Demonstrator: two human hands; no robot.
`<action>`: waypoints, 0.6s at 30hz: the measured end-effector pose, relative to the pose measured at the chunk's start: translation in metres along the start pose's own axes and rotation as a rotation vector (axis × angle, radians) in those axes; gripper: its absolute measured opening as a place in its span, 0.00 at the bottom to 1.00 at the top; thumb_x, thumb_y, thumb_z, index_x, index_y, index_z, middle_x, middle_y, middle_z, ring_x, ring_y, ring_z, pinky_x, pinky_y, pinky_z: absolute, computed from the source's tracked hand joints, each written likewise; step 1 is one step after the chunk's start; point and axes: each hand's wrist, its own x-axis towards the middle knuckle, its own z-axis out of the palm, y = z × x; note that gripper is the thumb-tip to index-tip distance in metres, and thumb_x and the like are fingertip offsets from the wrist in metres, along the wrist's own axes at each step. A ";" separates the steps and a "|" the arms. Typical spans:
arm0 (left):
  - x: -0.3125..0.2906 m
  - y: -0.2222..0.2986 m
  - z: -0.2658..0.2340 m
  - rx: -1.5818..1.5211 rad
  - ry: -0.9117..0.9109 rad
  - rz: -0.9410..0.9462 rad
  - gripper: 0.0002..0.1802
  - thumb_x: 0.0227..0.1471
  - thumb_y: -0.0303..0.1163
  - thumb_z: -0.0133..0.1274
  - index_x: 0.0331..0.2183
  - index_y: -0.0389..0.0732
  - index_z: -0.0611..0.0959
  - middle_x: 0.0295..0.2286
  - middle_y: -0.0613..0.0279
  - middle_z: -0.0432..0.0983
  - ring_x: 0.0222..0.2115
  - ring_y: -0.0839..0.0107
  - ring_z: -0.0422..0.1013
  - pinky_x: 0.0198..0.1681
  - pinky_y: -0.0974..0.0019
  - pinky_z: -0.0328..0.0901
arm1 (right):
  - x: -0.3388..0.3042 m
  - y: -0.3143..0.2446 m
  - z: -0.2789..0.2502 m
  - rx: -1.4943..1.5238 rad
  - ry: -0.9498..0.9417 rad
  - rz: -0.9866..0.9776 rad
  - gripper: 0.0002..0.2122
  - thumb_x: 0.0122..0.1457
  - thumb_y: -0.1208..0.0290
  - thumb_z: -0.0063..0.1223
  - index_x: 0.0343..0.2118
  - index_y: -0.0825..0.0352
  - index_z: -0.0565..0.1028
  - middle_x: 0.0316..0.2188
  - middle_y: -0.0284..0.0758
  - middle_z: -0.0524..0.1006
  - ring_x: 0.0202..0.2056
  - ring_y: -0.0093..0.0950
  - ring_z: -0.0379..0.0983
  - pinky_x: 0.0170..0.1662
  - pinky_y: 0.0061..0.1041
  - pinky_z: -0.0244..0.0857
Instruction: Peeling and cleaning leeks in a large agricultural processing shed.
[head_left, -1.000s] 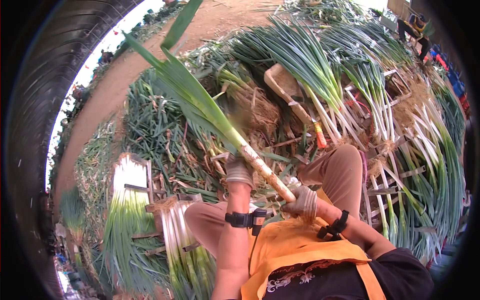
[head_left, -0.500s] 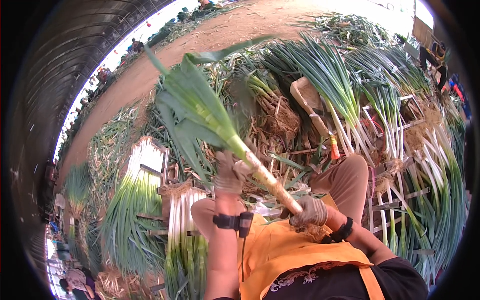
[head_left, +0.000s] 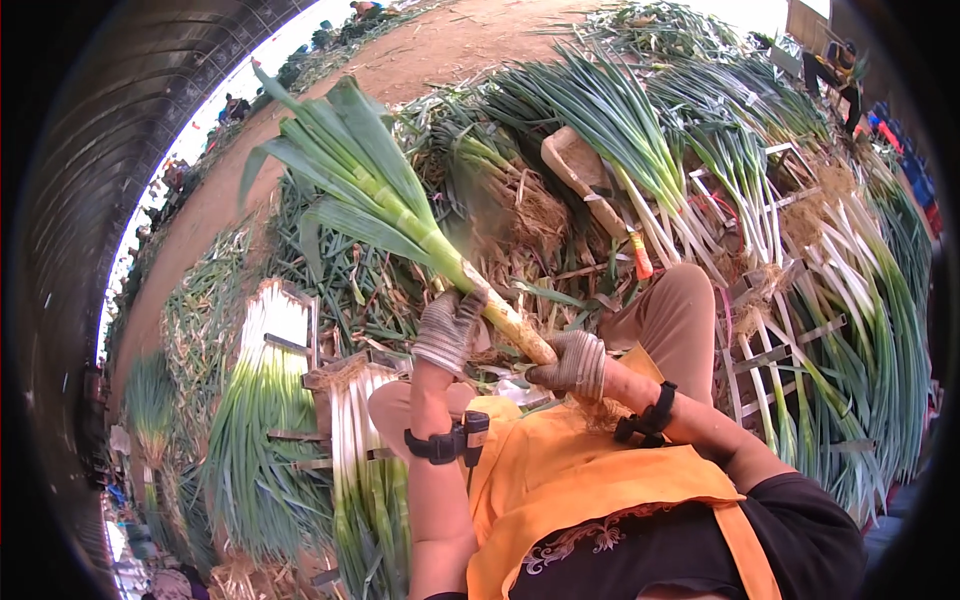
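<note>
A thick long green onion point(head_left: 513, 325) slants across in front of me, its broad green leaves up and to the left. Its root end, with tan rootlets, lies against my right hand. My right hand point(head_left: 572, 362), in a striped glove, is closed round the lower end. The gloved left hand point(head_left: 447, 328) grips the stalk higher up, just below where the leaves begin. Brown, dirty-looking outer skin covers parts of the pale stalk. Below both hands is my orange apron point(head_left: 590, 490).
Trimmed green onions lie in a rack point(head_left: 280, 320) at left, with another bundle point(head_left: 350, 425) beside it. More onions point(head_left: 770, 180) fill racks at right. Before my knees stand a curved wooden piece point(head_left: 580, 185), an orange-wrapped handle point(head_left: 640, 256) and untrimmed onions point(head_left: 520, 200). Leaf scraps litter the ground.
Both hands have moved a little to the left, with the onion. The leaves have swung left and spread, and the right hand has come nearer the left. My view has turned slightly.
</note>
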 end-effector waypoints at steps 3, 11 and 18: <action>-0.003 -0.005 -0.009 0.116 -0.065 -0.014 0.15 0.53 0.39 0.48 0.27 0.36 0.78 0.15 0.71 0.67 0.16 0.84 0.60 0.18 0.76 0.57 | 0.001 0.009 0.004 0.101 0.041 -0.095 0.13 0.45 0.69 0.56 0.33 0.70 0.74 0.17 0.28 0.73 0.18 0.15 0.67 0.21 0.18 0.64; -0.020 0.001 0.021 0.158 -0.132 -0.092 0.15 0.50 0.35 0.48 0.18 0.35 0.76 0.11 0.62 0.68 0.13 0.79 0.62 0.17 0.68 0.58 | -0.001 0.037 -0.007 -0.208 0.177 -0.100 0.13 0.42 0.67 0.55 0.32 0.65 0.76 0.15 0.31 0.74 0.18 0.15 0.70 0.22 0.19 0.65; -0.094 0.018 0.074 0.336 -0.592 0.569 0.02 0.38 0.24 0.51 0.21 0.41 0.78 0.14 0.67 0.69 0.17 0.70 0.67 0.24 0.70 0.63 | 0.045 0.058 0.000 -0.109 0.269 -0.387 0.12 0.41 0.63 0.54 0.29 0.61 0.76 0.19 0.37 0.75 0.21 0.30 0.72 0.27 0.29 0.65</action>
